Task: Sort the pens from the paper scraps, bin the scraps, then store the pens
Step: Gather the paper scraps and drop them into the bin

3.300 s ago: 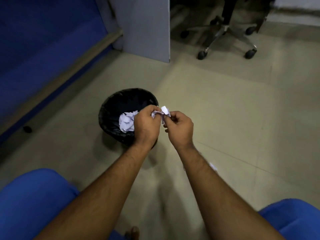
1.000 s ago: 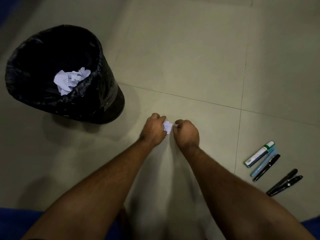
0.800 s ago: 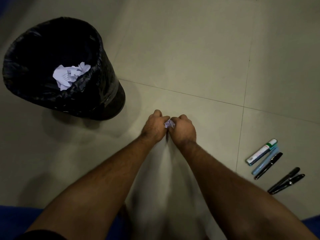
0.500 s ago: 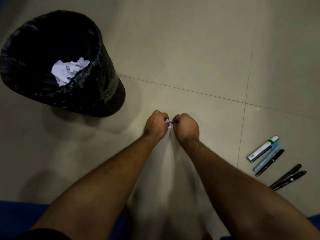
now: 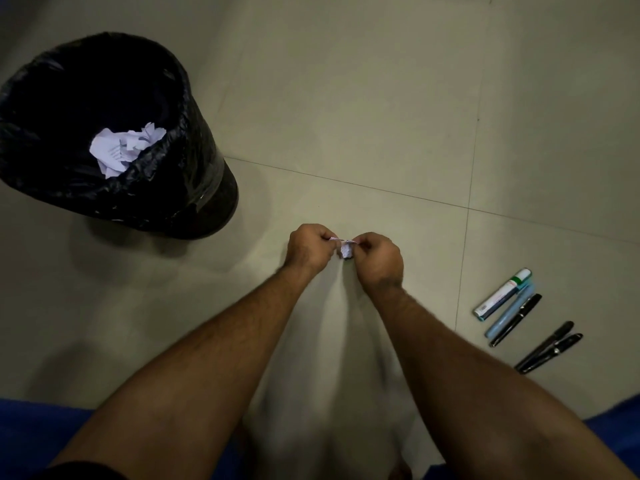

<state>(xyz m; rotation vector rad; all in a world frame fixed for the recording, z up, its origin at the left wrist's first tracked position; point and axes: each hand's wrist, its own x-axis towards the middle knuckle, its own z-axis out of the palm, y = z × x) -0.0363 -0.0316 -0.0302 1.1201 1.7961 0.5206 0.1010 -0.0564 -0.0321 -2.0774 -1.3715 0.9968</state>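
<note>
A small white paper scrap (image 5: pixel 345 250) is pinched between my left hand (image 5: pixel 309 249) and my right hand (image 5: pixel 378 259), low over the tiled floor. To the upper left stands a black-lined bin (image 5: pixel 194 188) with crumpled white paper (image 5: pixel 121 147) inside. Several pens lie side by side on the floor at the right: a white marker with a green band (image 5: pixel 503 294), a light blue pen (image 5: pixel 509 310), a black pen (image 5: pixel 516 319), and two more black pens (image 5: pixel 549 348) slightly apart from them.
Beige floor tiles (image 5: pixel 346 116) spread around the bin and pens, with grout lines crossing behind my hands. Blue fabric (image 5: pixel 31 431) shows at the bottom left and bottom right corners.
I have moved from over the bin down to the floor beside the pens. Over the last second my hands have kept squeezing the scrap smaller, staying almost in place.
</note>
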